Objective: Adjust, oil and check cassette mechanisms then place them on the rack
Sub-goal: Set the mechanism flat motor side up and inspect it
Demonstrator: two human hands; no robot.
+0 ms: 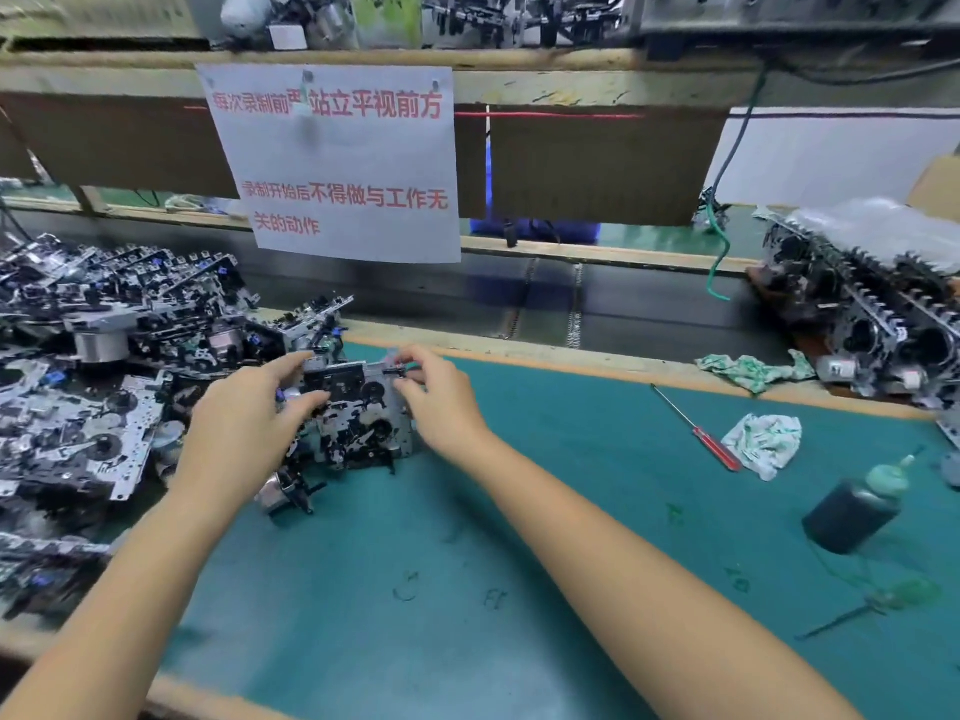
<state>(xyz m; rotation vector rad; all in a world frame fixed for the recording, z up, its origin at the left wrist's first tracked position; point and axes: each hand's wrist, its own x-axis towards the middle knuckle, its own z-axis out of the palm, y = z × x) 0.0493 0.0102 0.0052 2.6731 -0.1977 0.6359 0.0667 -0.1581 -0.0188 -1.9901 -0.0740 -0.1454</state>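
The cassette mechanism (358, 413) sits on the green tabletop (519, 537) a little left of centre, propped up at the edge of the heap of unprocessed mechanisms (104, 387) that spreads away toward nine o'clock. The left hand (249, 423) grips its left side, fingers curled over the top edge and face. The right hand (441, 402) is at its upper right corner, thumb and fingers pinching a small black part there. Both hands are clamped on the same unit.

This looks like the adjusting step. To do it well, the left hand should hold the chassis firmly by its frame, away from the wheels and levers, while the right works the small part gently, not forcing it.

Toward three o'clock lie a red-handled screwdriver (698, 431) and a crumpled rag (763, 444). The dark oil bottle (857, 511) stands at four o'clock, and a thin applicator tool (872, 605) lies just beyond it. The rack (872, 314) of finished units waits at two o'clock, well apart from the hands.
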